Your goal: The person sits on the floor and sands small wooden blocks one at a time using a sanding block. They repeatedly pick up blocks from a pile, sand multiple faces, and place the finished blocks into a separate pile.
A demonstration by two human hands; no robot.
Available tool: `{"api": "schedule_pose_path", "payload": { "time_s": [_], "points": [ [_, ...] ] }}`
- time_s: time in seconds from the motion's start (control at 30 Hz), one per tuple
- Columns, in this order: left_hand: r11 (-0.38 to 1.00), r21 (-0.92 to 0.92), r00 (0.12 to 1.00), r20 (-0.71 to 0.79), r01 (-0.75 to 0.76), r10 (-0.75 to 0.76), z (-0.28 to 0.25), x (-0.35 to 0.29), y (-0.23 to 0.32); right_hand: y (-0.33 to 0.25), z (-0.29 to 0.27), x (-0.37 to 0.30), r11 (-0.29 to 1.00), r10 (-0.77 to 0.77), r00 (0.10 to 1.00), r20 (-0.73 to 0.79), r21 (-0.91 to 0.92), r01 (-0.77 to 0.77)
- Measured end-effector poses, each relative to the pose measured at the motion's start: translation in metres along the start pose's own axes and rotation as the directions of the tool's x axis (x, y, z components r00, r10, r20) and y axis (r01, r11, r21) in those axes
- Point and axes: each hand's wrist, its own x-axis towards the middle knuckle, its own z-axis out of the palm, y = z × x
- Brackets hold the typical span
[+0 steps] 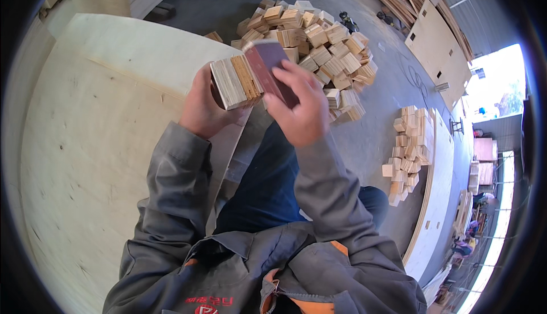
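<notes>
My left hand (204, 106) holds a stack of small plywood blocks (235, 81) from below and behind, layered edges facing me. My right hand (297, 106) grips a block with a dark reddish-brown face (266, 63), pressed against the right side of that stack. Both hands are raised in front of my chest, above my dark blue trouser leg. Beyond them a big loose heap of similar wood blocks (319, 46) lies on the concrete floor.
A large pale plywood sheet (97, 143) spreads on my left. A smaller pile of blocks (407, 154) rests by a long plywood board (436, 200) on the right. More sheets and boards (439, 40) lie at the back right. The grey floor (376, 131) runs between the piles.
</notes>
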Motion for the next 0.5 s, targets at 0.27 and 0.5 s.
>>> {"api": "schedule_pose_path", "payload": {
  "time_s": [0.27, 0.5],
  "points": [
    [0.982, -0.189, 0.999, 0.037, 0.007, 0.000, 0.000, -0.002, 0.027, 0.029, 0.004, 0.019, 0.915, 0.343, 0.938, 0.054, 0.207, -0.347],
    [0.779, 0.555, 0.914, -0.078, -0.293, 0.399, 0.008, -0.004, 0.021, 0.026, -0.026, -0.048, 0.617, 0.672, 0.731, 0.121, 0.453, -0.643]
  ]
}}
